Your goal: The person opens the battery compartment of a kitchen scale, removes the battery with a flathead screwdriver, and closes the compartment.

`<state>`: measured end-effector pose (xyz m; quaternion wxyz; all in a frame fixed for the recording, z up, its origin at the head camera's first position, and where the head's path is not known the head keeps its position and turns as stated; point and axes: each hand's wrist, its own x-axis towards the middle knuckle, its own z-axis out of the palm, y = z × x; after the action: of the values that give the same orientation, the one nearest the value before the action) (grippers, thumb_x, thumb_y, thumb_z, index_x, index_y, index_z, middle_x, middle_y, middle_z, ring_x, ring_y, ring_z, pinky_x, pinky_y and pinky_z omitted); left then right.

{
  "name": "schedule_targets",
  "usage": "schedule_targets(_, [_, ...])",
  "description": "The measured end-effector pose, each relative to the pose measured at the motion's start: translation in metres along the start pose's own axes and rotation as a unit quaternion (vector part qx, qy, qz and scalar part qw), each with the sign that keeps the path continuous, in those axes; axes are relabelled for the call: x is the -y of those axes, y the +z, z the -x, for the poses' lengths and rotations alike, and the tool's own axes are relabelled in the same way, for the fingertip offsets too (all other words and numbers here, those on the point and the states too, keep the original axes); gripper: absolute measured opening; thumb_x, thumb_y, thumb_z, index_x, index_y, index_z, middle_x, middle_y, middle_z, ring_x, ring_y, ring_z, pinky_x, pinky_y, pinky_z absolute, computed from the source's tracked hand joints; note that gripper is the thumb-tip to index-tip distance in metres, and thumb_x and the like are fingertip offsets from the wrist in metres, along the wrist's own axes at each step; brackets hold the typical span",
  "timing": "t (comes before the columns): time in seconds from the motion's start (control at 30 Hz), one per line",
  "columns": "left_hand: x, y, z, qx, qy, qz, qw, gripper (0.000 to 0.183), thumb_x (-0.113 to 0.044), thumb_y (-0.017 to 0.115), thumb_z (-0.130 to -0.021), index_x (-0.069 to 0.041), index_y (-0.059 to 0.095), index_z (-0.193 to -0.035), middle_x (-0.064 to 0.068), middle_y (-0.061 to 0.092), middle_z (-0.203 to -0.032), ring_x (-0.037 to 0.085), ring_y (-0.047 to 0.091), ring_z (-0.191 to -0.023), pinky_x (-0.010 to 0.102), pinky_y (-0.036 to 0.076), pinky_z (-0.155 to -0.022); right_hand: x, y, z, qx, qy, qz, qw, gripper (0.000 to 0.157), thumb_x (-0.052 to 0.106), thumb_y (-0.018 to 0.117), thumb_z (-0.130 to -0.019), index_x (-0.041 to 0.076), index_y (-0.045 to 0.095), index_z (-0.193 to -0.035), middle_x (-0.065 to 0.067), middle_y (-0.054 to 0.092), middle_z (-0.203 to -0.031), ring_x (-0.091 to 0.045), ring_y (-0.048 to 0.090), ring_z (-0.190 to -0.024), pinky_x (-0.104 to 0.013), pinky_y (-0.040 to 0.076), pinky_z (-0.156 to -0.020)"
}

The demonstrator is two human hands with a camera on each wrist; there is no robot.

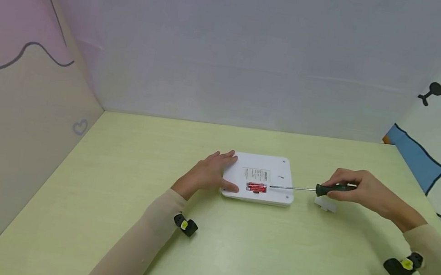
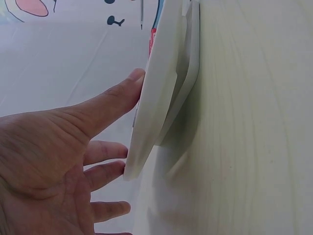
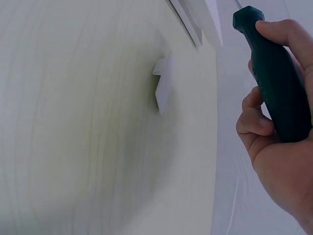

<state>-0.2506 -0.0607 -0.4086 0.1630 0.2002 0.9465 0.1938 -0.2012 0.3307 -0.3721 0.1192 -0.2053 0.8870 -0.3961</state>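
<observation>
A white flat electronic device [image 1: 278, 172] lies face down on the table, with a printed label and screws on its back. Two red batteries [image 1: 256, 187] sit in its uncovered compartment. My left hand [image 1: 212, 173] rests at the device's left side with fingers spread; in the left wrist view the thumb [image 2: 117, 98] presses on it and fingertips meet its edge. My right hand [image 1: 366, 192] grips the dark green handle of a screwdriver [image 3: 276, 78]. Its metal shaft points left over the device, the tip just right of the batteries.
A small white battery cover [image 1: 325, 203] lies on the table under the screwdriver handle, right of the device. The pale yellow table [image 1: 230, 258] ends at a plain wall behind, with printed panels at both sides. Each wrist carries a small black camera.
</observation>
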Motion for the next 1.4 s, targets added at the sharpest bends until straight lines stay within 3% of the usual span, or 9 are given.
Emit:
schedule_targets(0.13, [-0.001, 0.001, -0.001, -0.002, 0.0, 0.003, 1.0, 0.098, -0.051, 0.08, -0.075, -0.02, 0.032, -0.154, -0.006, 0.018, -0.164, 0.033, 0.014, -0.152, 0.064, 0.023, -0.114, 0.0, -0.009, 0.007, -0.021, 0.001, 0.025, 0.999, 0.017, 0.015, 0.071, -0.09, 0.014, 0.075, -0.107, 0.002, 0.067, -0.101, -0.01, 0.059, -0.087, -0.023, 0.049, -0.069])
schedule_targets(0.23, [-0.003, 0.003, -0.003, -0.003, 0.0, 0.014, 0.9999, 0.098, -0.049, 0.081, -0.075, -0.02, 0.032, -0.154, -0.006, 0.018, -0.164, 0.033, 0.014, -0.152, 0.064, 0.022, -0.114, -0.01, -0.018, 0.018, -0.059, 0.047, 0.048, 0.996, 0.021, 0.022, 0.07, -0.091, 0.014, 0.072, -0.111, 0.003, 0.065, -0.101, -0.009, 0.058, -0.086, -0.024, 0.049, -0.068])
schedule_targets(0.43, [-0.006, 0.008, -0.005, 0.006, 0.007, 0.026, 0.9996, 0.097, -0.048, 0.081, -0.075, -0.019, 0.032, -0.154, -0.006, 0.018, -0.164, 0.033, 0.013, -0.152, 0.063, 0.02, -0.116, -0.056, -0.026, 0.06, -0.145, 0.181, 0.076, 0.97, 0.038, 0.037, 0.07, -0.091, 0.01, 0.068, -0.117, 0.007, 0.062, -0.089, -0.009, 0.052, -0.074, -0.026, 0.041, -0.06])
schedule_targets(0.57, [-0.006, 0.004, -0.003, 0.004, 0.003, 0.029, 0.9996, 0.096, -0.047, 0.082, -0.075, -0.019, 0.033, -0.154, -0.007, 0.018, -0.164, 0.033, 0.012, -0.152, 0.062, 0.018, -0.117, -0.078, -0.021, 0.076, -0.195, 0.227, 0.06, 0.952, 0.039, 0.042, 0.07, -0.089, 0.013, 0.069, -0.115, 0.018, 0.061, -0.084, -0.002, 0.051, -0.073, -0.025, 0.04, -0.058])
schedule_targets(0.73, [-0.002, 0.003, -0.001, -0.002, 0.0, 0.029, 0.9996, 0.096, -0.046, 0.082, -0.075, -0.019, 0.034, -0.153, -0.006, 0.019, -0.164, 0.034, 0.013, -0.152, 0.062, 0.019, -0.116, -0.091, -0.015, 0.081, -0.227, 0.235, 0.04, 0.944, 0.036, 0.043, 0.071, -0.088, 0.016, 0.071, -0.112, 0.035, 0.052, -0.086, 0.008, 0.048, -0.075, -0.022, 0.041, -0.059])
schedule_targets(1.0, [0.002, 0.003, -0.002, -0.005, -0.001, 0.042, 0.9991, 0.095, -0.046, 0.082, -0.076, -0.02, 0.034, -0.154, -0.007, 0.018, -0.164, 0.032, 0.013, -0.152, 0.062, 0.019, -0.116, -0.094, -0.014, 0.076, -0.219, 0.22, 0.064, 0.949, 0.045, 0.042, 0.073, -0.087, 0.007, 0.069, -0.114, 0.036, 0.051, -0.086, 0.012, 0.047, -0.075, -0.018, 0.042, -0.06])
schedule_targets(1.23, [0.0, 0.004, -0.005, 0.0, 0.005, 0.034, 0.9994, 0.095, -0.047, 0.081, -0.077, -0.02, 0.033, -0.154, -0.007, 0.018, -0.164, 0.031, 0.013, -0.152, 0.062, 0.019, -0.116, -0.095, -0.014, 0.077, -0.214, 0.218, 0.107, 0.946, 0.047, 0.041, 0.073, -0.087, 0.003, 0.067, -0.114, 0.022, 0.059, -0.084, 0.002, 0.05, -0.068, -0.021, 0.042, -0.057])
schedule_targets(1.4, [-0.003, 0.004, -0.006, 0.005, 0.007, 0.036, 0.9993, 0.096, -0.047, 0.081, -0.077, -0.021, 0.032, -0.154, -0.008, 0.016, -0.164, 0.031, 0.013, -0.152, 0.059, 0.019, -0.118, -0.085, -0.018, 0.074, -0.199, 0.186, 0.174, 0.946, 0.041, 0.035, 0.071, -0.089, 0.001, 0.068, -0.112, -0.013, 0.065, -0.099, -0.015, 0.056, -0.076, -0.027, 0.041, -0.057])
